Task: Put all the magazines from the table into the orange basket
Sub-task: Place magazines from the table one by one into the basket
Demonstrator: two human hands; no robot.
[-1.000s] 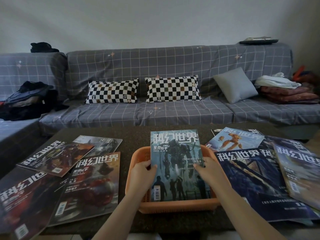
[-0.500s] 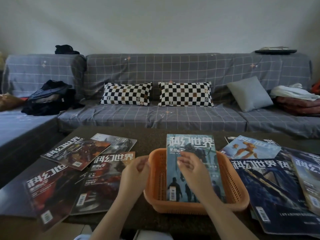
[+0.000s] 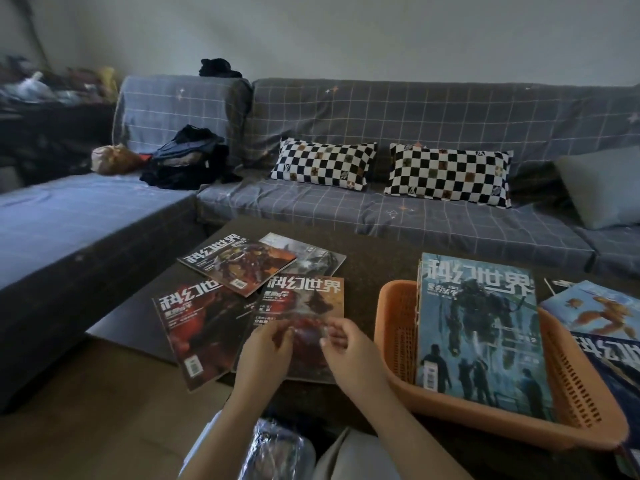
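On the dark table (image 3: 374, 268), both hands (image 3: 266, 344) (image 3: 349, 344) hover over a red magazine (image 3: 304, 306), grips loosely apart

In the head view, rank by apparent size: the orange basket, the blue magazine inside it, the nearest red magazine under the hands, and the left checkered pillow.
1. orange basket
2. blue magazine
3 and 4. Red magazine and left checkered pillow look close in size; the hands hide part of the magazine and the pillow lies farther away, so I won't rank them.
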